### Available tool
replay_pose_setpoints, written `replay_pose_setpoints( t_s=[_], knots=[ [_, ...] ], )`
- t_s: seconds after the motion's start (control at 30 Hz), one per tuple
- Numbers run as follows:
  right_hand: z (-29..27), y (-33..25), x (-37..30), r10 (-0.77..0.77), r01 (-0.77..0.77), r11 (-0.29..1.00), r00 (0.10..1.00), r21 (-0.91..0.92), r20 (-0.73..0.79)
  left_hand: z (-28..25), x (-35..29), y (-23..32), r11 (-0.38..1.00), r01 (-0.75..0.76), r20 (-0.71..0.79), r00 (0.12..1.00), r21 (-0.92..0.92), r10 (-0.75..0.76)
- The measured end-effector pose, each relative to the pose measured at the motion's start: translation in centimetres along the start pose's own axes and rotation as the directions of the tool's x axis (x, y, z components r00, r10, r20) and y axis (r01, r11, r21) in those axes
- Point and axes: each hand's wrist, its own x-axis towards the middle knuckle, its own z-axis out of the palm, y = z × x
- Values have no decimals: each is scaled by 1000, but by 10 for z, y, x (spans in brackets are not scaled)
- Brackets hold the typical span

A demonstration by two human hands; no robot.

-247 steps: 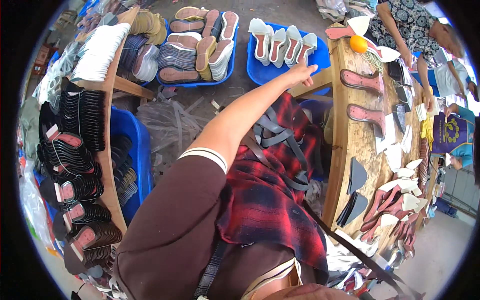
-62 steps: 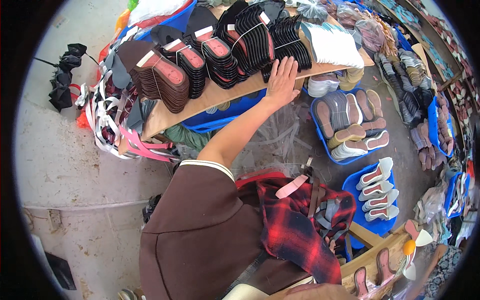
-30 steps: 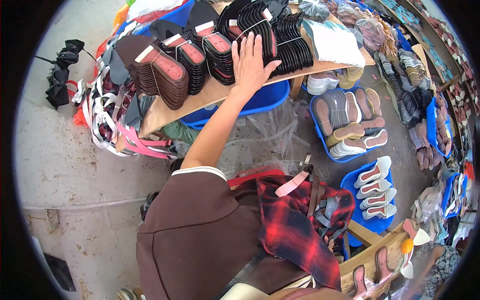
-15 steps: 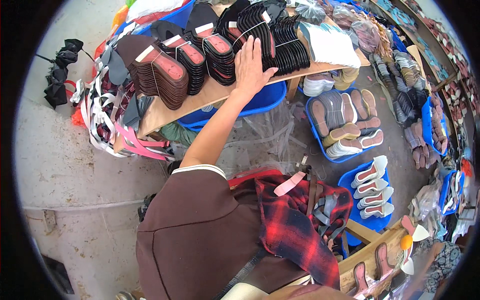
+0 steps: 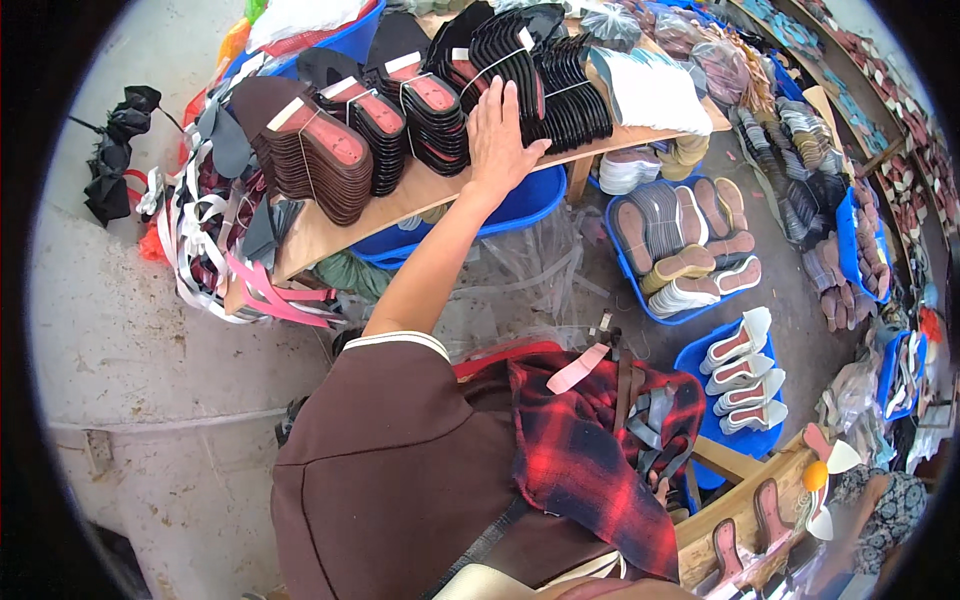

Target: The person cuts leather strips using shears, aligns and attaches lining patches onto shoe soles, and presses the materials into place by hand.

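Far left: I see a crumpled black thing [image 5: 122, 155] against the pale floor.
Strap heap: white and pink straps [image 5: 200, 235] hang tangled by the left end of my wooden table [image 5: 330, 240].
Brown stack: bound brown soles [image 5: 320, 160] with a pinkish top piece, on the table.
Black stacks: two more bound sets [image 5: 430, 110] stand just beside it.
Left hand: my left hand [image 5: 500, 140] is palm down, fingers extended and thumb spread out to the right; I make out nothing gripped in it.
Stack at my fingers: the tied black soles [image 5: 508, 50] sit on the table, overlapped by my fingers; I cannot confirm how firmly they touch.
White stack: white pieces [image 5: 650, 90] fanned at the table's right end.
Right hand: I cannot tell its state; only a sliver of skin tone shows near the grey straps [image 5: 655, 415].
Blue tubs: one [image 5: 625, 255] holds assorted soles, the other [image 5: 690, 360] four white sets.
Far right: an orange ball [image 5: 815, 475] by another wooden surface.
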Motion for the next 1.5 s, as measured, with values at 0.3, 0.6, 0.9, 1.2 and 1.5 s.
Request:
replay_pose_setpoints(
  t_s=[0.3,0.6,0.9,1.2,1.5],
  knots=[
    [30,-35,-86,-373,386,908,922,164,-105,1,-19,107,946,-211,94,966,-245,240],
    [35,-124,-341,-471,457,846,882,275,-19,-108,-219,359,578,816,-305,-548,11,779],
    [-8,-38,-533,-212,325,944,466,-57,-859,-159,-138,486,299,453,-307,-57,840,950],
    [-95,25,-626,-113,109,993,725,-50,-679,-72,-90,529,-8,856,19,-2,517,1000],
    [-149,59,-642,2,67,996,631,57,-776,2,-47,692,3,963,65,-21,268,998]
  ],
)
